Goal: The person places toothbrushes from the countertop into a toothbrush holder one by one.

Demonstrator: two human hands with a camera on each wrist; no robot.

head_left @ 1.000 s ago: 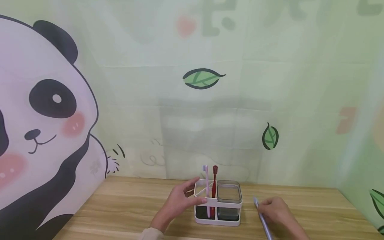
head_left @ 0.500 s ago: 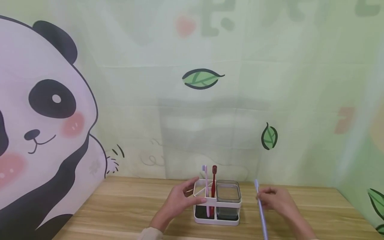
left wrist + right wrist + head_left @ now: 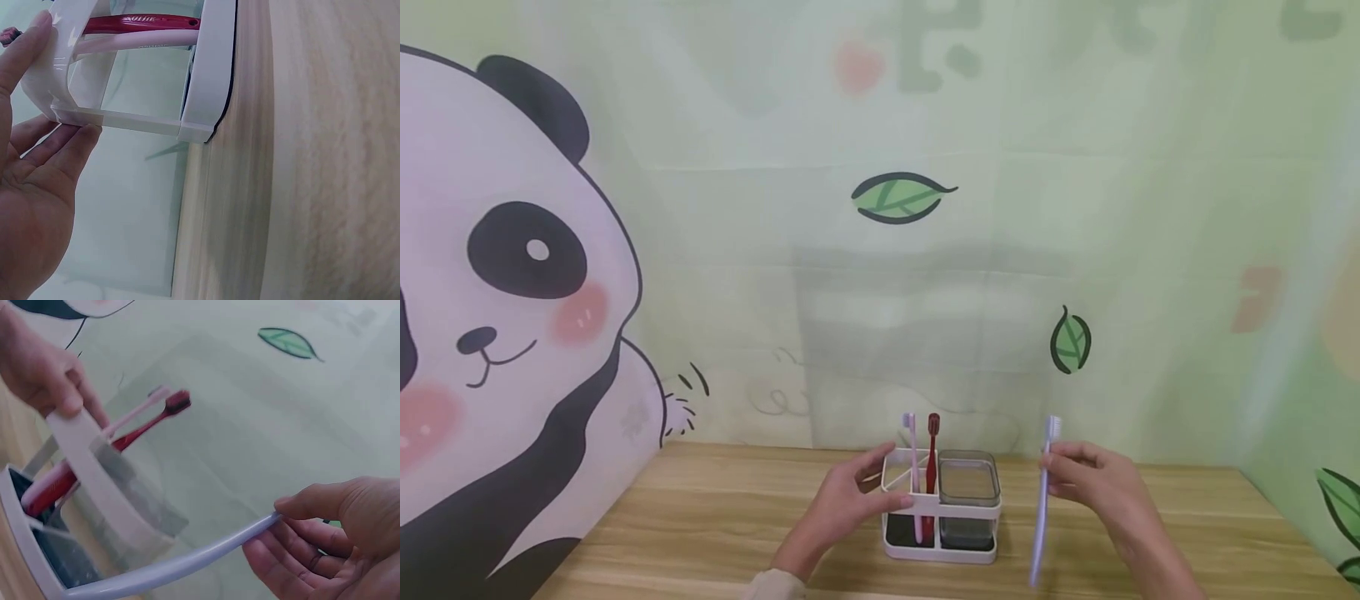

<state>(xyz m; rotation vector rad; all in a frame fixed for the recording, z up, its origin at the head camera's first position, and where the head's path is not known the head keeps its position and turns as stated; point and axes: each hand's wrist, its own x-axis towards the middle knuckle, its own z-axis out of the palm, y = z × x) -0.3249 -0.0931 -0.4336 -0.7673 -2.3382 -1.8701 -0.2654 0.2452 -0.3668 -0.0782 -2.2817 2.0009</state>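
A white toothbrush holder (image 3: 940, 555) stands on the table. My left hand (image 3: 842, 504) grips its upper rim at the left, thumb on the front and fingers round the side. In its left part stand a pink toothbrush (image 3: 913, 458) and a red toothbrush (image 3: 932, 467), heads up. A grey see-through cup (image 3: 972, 502) sits in the right part. To the right of the holder, my right hand (image 3: 1097, 487) pinches a light purple toothbrush (image 3: 1042, 521) between thumb and fingers. That brush hangs nearly upright, head up, apart from the holder in the head view.
The wood-grain table (image 3: 700, 517) runs back to a pale green cloth backdrop (image 3: 737, 250). On the cloth are a large printed panda (image 3: 535, 333) at the left and several printed leaves.
My right hand has lifted the purple toothbrush off the table and swung it from slanting to nearly upright. The left hand keeps its grip on the holder.
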